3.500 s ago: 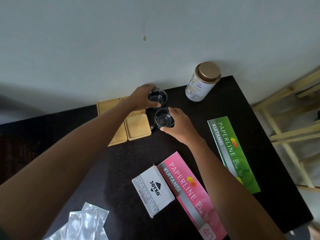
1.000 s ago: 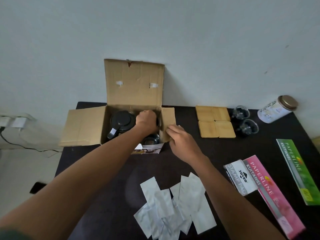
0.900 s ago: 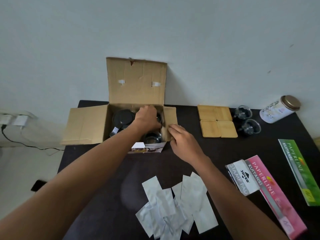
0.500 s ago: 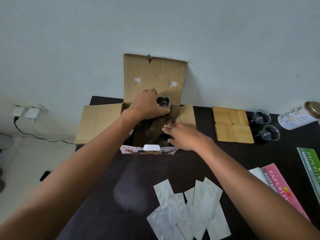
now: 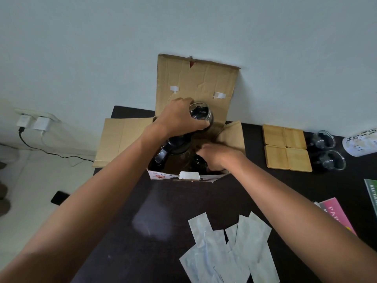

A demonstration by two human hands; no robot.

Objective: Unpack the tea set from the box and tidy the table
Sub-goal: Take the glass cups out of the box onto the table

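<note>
One open cardboard box (image 5: 195, 86) on worktop (image 5: 167, 203). Left hand (image 5: 179, 118), fingers clamped on one glass cup (image 5: 201, 115) above it; right hand (image 5: 216, 155) inside, grip unclear. Four wooden coasters (image 5: 286, 148); two cups (image 5: 326, 152); booklets lettered "KUTA…", "PAR…".

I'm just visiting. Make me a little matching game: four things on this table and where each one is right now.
Things:
1. glass cup
2. teapot
3. wooden coasters
4. silver sachets

Places:
A. loose heap on the near table
B. held up in the left hand
C. inside the cardboard box
D. square of four, right of the box

Pairs: 1-B, 2-C, 3-D, 4-A
</note>
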